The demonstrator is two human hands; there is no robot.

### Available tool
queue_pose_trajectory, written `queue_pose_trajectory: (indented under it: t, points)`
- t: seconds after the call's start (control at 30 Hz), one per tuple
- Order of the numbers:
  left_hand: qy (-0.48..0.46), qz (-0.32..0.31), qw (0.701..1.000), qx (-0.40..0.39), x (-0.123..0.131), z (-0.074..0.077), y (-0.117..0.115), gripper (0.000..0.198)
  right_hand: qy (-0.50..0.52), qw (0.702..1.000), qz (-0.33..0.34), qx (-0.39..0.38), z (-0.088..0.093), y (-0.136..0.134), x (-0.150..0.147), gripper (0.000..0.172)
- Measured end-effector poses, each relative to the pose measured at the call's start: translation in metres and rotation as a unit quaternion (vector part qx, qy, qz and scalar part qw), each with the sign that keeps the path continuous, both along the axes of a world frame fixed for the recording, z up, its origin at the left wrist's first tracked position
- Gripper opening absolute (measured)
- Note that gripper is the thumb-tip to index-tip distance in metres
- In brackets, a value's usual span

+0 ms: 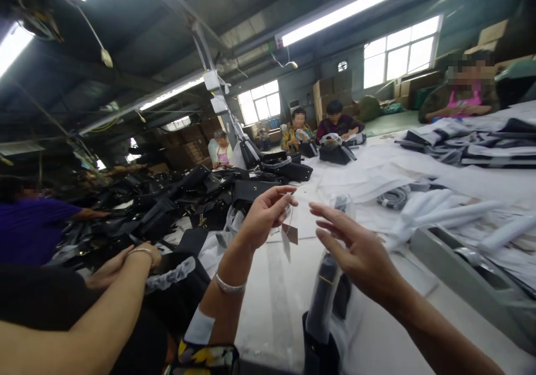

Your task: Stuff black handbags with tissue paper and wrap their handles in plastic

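Observation:
My left hand (268,216), with a bracelet on its wrist, is raised over the white table in a pinch. A small brown hang tag (290,233) dangles below its fingertips, seemingly by a thin string. To the right, my right hand (355,246) has its fingers stretched out and apart, with nothing seen in them. Below that hand stands a black handbag (320,347), partly cut off by the frame's lower edge. Its dark handle (324,294) is wrapped in clear plastic and rises under my right hand.
A grey tape dispenser (469,280) and white paper rolls (439,210) lie at the right. Black bags (146,213) are heaped at the left. A co-worker's arms (125,285) reach in close on my left. Several people sit farther back.

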State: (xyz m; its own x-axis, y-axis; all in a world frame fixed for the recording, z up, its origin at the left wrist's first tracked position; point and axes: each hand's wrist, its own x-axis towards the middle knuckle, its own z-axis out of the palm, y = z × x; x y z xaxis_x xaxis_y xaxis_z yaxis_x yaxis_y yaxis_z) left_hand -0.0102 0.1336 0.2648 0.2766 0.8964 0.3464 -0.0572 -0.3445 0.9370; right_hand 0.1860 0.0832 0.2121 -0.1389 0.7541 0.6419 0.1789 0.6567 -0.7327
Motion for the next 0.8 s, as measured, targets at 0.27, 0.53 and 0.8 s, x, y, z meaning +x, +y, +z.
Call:
queue_pose_trajectory:
  t: [0.27, 0.53, 0.8]
  points:
    - [-0.032, -0.062, 0.997, 0.015, 0.025, 0.044, -0.053, 0.039, 0.012, 0.989, 0.108, -0.105, 0.007, -0.004, -0.010, 0.042]
    - [-0.013, -0.043, 0.998, 0.042, 0.028, 0.046, -0.070, 0.043, 0.102, 0.944, 0.235, -0.209, 0.002, -0.023, 0.011, 0.046]
    - [0.281, 0.007, 0.948, 0.152, 0.019, 0.037, -0.075, 0.030, 0.129, 0.938, 0.177, -0.267, -0.009, -0.034, 0.052, 0.066]
